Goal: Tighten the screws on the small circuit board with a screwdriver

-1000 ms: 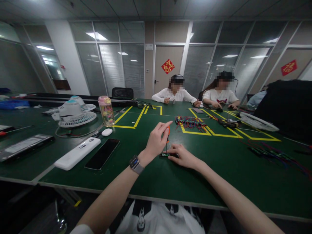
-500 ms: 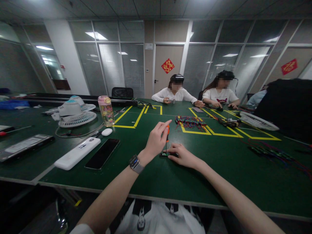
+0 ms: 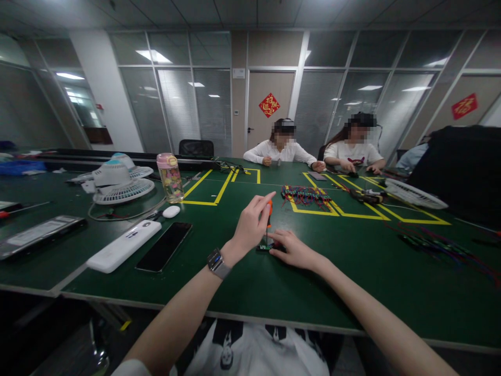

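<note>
My left hand is closed around an orange-handled screwdriver, its index finger stretched forward over the top. The screwdriver stands upright, and its thin shaft runs down to a small green circuit board in a dark base on the table. My right hand lies low on the tabletop, with thumb and fingers closed on the right side of that board. The fingers partly cover the board, so its right end is hidden.
A black phone, a white power bank, a white earbud case and a bottle stand left. Wired circuit boards lie ahead inside yellow tape; more boards lie right. Two people sit across the green table.
My hands and the screwdriver stay almost in place; the right fingers shift slightly at the board. Across the table, one person's hands have closed.
</note>
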{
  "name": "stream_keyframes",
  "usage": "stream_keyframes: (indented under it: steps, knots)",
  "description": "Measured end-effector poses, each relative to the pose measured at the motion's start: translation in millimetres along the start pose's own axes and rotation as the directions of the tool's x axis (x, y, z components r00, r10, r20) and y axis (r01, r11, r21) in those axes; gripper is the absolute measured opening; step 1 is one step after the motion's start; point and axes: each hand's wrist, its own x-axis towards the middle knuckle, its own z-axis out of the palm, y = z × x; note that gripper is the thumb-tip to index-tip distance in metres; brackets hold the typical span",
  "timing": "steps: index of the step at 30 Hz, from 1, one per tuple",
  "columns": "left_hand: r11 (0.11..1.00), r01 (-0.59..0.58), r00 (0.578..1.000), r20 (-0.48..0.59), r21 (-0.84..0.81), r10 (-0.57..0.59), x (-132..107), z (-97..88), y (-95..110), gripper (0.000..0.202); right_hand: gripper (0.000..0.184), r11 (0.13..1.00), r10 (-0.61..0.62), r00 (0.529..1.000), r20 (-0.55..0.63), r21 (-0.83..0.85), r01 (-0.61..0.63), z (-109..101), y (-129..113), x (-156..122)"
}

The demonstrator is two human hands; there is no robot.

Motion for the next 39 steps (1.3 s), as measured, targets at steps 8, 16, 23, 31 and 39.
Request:
stream_keyframes:
  steps: [8, 16, 23, 31, 39]
  knots:
    - [1.000, 0.001, 1.000, -0.001, 0.002, -0.001, 0.3, 0.5, -0.6, 0.037, 0.039, 1.000, -0.010, 0.999, 0.042, -0.012, 0.010, -1.7, -1.3, 0.7]
    - [1.000, 0.003, 1.000, -0.001, 0.003, -0.003, 0.3, 0.8, -1.1, 0.037, 0.044, 0.999, 0.008, 0.999, 0.045, -0.032, -0.007, -0.5, -0.9, 1.4]
    - [1.000, 0.007, 1.000, 0.005, -0.002, -0.007, 0.4, 0.2, -0.1, 0.037, 0.032, 1.000, -0.015, 0.999, 0.029, -0.004, 0.015, -0.1, 0.9, 0.8]
    - [1.000, 0.006, 1.000, 0.006, -0.001, -0.006, 0.5, -0.4, -0.5, 0.037, 0.034, 1.000, -0.009, 1.000, 0.019, 0.010, 0.009, -2.5, -1.9, 0.2]
    - [1.000, -0.001, 1.000, 0.009, 0.000, 0.001, 1.3, -0.5, -0.2, 0.037, 0.036, 1.000, -0.013, 1.000, 0.021, 0.017, 0.012, -4.5, -3.1, -0.4]
